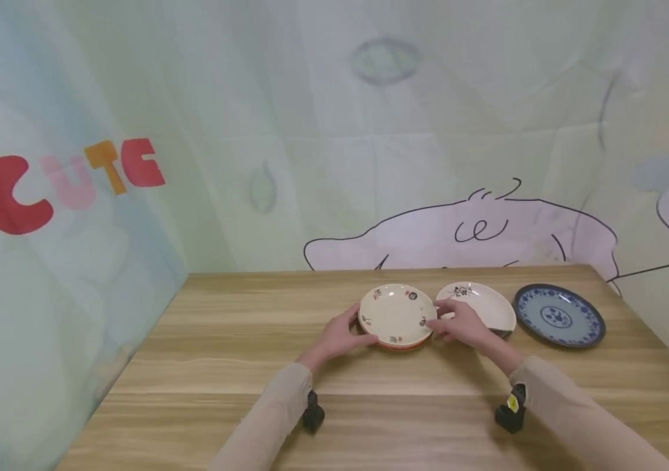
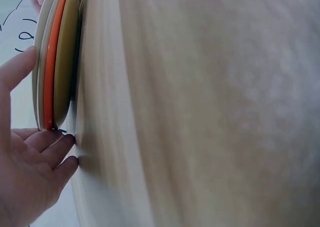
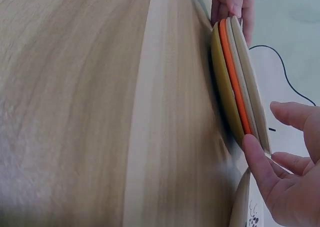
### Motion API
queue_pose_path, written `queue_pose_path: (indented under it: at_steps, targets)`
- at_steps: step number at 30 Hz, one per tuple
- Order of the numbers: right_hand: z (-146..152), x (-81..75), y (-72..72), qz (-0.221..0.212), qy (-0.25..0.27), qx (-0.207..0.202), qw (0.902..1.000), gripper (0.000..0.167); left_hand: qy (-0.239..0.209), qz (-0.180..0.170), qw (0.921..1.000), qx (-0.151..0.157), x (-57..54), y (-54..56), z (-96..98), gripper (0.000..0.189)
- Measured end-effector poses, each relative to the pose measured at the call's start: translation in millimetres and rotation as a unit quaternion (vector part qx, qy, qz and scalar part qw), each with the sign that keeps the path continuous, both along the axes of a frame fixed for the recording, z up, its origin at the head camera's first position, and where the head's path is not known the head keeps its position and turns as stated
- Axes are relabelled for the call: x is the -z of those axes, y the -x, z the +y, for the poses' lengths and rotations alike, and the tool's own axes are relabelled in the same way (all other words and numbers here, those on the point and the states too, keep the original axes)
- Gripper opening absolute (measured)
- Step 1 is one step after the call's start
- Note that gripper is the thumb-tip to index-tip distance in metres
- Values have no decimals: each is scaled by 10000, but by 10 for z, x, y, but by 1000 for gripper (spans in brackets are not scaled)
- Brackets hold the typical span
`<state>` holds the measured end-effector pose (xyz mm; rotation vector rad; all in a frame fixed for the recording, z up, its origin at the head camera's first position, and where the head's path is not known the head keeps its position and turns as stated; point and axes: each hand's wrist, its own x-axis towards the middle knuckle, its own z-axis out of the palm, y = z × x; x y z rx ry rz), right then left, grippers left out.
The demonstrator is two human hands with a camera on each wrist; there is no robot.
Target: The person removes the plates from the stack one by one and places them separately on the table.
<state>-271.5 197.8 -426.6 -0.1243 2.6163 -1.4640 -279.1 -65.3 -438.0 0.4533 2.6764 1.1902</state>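
Observation:
A stack of plates (image 1: 397,314) sits on the table between both hands. Its top plate is cream with small printed motifs; below it the side shows beige, orange (image 2: 51,82) and mustard-yellow (image 3: 222,82) layers. My left hand (image 1: 339,337) rests at the left side of the stack, thumb at the front rim, other fingers extended against the edge. On the right side my right hand (image 1: 458,322) touches the stack's edge with its fingertips, the thumb over the top plate's rim. Behind that hand lies a white plate (image 1: 487,307) with a dark floral print, partly hidden.
A blue-patterned plate (image 1: 559,316) with a dark rim lies at the far right. The wood-grain table (image 1: 240,366) meets a printed cloth backdrop (image 1: 310,131) along its back and sides. Each forearm carries a small black wrist device (image 1: 313,412).

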Motion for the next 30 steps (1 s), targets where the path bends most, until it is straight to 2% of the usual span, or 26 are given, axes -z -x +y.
queue_pose_path:
  at_steps: [15, 23, 30]
  targets:
    - [-81, 37, 41, 105, 253, 262, 9993, 62, 106, 78, 9999, 46, 20, 20, -8, 89]
    - [-34, 37, 28, 176, 520, 115, 9984, 62, 233, 201, 9995, 101, 30, 7, -1, 86]
    - [35, 20, 59, -56, 791, -180, 9967, 64, 101, 237, 9996, 113, 26, 1, -4, 85]
